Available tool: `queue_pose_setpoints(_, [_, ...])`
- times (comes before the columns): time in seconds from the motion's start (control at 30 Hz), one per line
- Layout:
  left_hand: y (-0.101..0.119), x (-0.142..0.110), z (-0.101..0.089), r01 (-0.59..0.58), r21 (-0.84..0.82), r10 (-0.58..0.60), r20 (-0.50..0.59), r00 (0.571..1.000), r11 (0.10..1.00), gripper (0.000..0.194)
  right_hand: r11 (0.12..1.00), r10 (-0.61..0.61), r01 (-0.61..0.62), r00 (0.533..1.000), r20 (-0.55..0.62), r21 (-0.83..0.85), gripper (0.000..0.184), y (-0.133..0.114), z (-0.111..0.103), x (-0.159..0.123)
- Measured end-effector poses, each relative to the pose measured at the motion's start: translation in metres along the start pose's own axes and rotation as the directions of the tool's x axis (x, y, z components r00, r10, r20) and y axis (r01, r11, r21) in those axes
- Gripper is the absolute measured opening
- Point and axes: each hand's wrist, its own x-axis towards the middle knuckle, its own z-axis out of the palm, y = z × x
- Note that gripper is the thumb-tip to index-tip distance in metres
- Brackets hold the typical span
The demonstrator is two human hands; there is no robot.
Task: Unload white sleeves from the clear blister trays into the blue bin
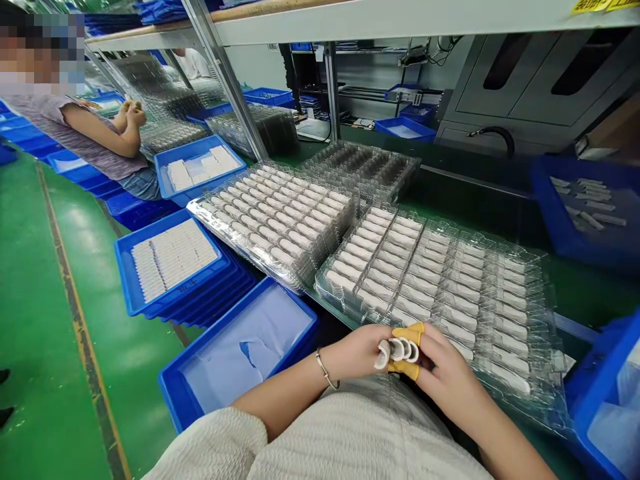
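Observation:
Several white, curved shell-like pieces (397, 349) are bunched together in front of my body, their C-shaped ends facing me. My left hand (357, 353) closes on them from the left, its fingertips partly hidden. From the right, my right hand (445, 367) grips the same bunch, with yellow finger covers (409, 333) on its fingers. Just beyond my hands lies a clear plastic tray (330, 293) with rows of similar white pieces (410, 287) in its slots. To its left, another stack of clear trays (305, 267) holds more white pieces.
At left are a blue bin (173, 393) lined with pale sheet and a stack of blue trays (125, 280) with white pieces. Other blue bins (585, 393) flank the right. A metal post (235, 87) supports the overhead shelf (380, 23). A co-worker (100, 133) sits far left.

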Motion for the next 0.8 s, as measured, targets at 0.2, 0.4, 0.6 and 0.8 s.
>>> queue_pose_setpoints(0.2, [0.0043,0.0021,-0.005,-0.055,0.074,0.051,0.058,0.997,0.996,0.017,0.999,-0.05,0.05,0.999,0.007,0.017,0.024,0.0,-0.0019,-0.003])
queue_pose_setpoints(0.4, [0.0037,0.0036,-0.0046,-0.024,0.106,0.02,0.043,0.999,0.994,0.021,0.999,-0.045,0.045,0.999,-0.026,-0.002,0.022,-0.003,-0.0014,-0.0029])
queue_pose_setpoints(0.6, [0.0031,0.0038,-0.0033,0.007,0.175,-0.016,0.048,0.999,0.984,0.019,0.996,-0.081,0.079,0.996,-0.038,-0.048,0.014,-0.0083,-0.0038,-0.0001])
queue_pose_setpoints(0.8, [0.0012,0.0005,-0.0016,-0.018,0.113,0.011,0.057,0.998,0.993,0.017,0.995,-0.055,0.05,0.997,-0.048,-0.089,0.01,-0.0085,-0.0039,-0.0045])
